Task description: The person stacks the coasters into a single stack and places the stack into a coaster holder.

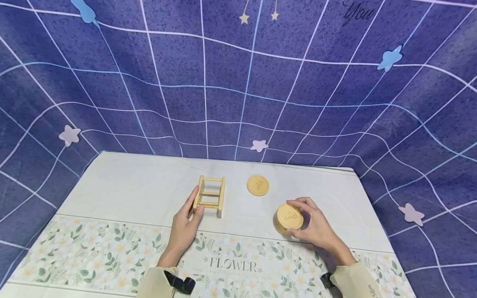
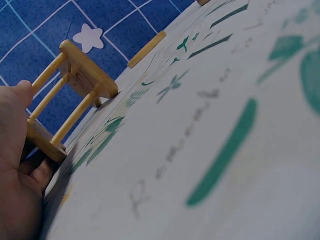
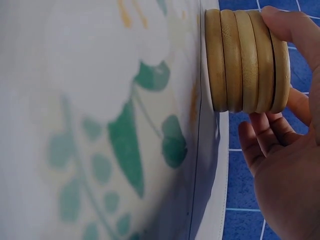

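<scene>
A small wooden coaster rack (image 1: pixel 222 194) with round crossbars stands on the table left of the middle. My left hand (image 1: pixel 185 229) holds its near left side, thumb at the front and fingers along the outer side. In the left wrist view the rack (image 2: pixel 90 72) shows two side panels joined by bars. To the right, several round wooden coasters (image 3: pixel 232 60) form a stack. My right hand (image 1: pixel 314 225) pinches the top coaster (image 1: pixel 290 216) by its edge between thumb and fingers; a thin dark gap shows below it. A single coaster (image 1: pixel 258 185) lies flat between rack and stack, farther back.
A white cloth with a floral band and the word FLOWER (image 1: pixel 233 263) covers the table (image 1: pixel 130 186). Behind and at both sides hangs a blue curtain (image 1: pixel 223 103) with grid lines and stars.
</scene>
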The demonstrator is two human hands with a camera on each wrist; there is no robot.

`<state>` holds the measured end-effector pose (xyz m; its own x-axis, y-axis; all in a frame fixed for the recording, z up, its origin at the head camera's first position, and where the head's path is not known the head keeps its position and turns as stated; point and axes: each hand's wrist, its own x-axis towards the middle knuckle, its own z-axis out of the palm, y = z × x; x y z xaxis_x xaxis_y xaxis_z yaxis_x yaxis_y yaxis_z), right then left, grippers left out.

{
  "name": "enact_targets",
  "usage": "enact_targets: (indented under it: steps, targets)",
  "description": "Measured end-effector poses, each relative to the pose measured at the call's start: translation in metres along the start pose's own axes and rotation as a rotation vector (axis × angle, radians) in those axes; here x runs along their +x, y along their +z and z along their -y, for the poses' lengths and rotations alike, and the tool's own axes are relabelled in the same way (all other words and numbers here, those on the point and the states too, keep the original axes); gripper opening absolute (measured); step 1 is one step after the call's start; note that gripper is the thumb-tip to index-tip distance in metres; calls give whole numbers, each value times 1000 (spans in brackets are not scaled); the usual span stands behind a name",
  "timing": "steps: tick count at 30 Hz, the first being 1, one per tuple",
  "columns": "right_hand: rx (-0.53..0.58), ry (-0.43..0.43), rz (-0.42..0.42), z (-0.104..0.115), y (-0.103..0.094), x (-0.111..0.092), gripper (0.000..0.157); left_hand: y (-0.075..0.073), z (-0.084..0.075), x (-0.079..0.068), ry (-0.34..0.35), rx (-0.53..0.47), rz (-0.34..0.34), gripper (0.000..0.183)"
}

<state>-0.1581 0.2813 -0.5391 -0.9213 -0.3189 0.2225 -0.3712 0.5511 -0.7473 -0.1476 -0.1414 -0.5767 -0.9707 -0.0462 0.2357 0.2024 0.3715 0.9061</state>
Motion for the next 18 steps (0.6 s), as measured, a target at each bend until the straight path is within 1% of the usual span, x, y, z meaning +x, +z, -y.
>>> enact_targets:
  steps: [7,18]
  targets:
    - [-4,4,1,-1,0,-1,83,0,-2,0,10,-10,0,64]
    - [0,-21,5,0,-1,0,82,0,-1,0,33,-20,-11,64]
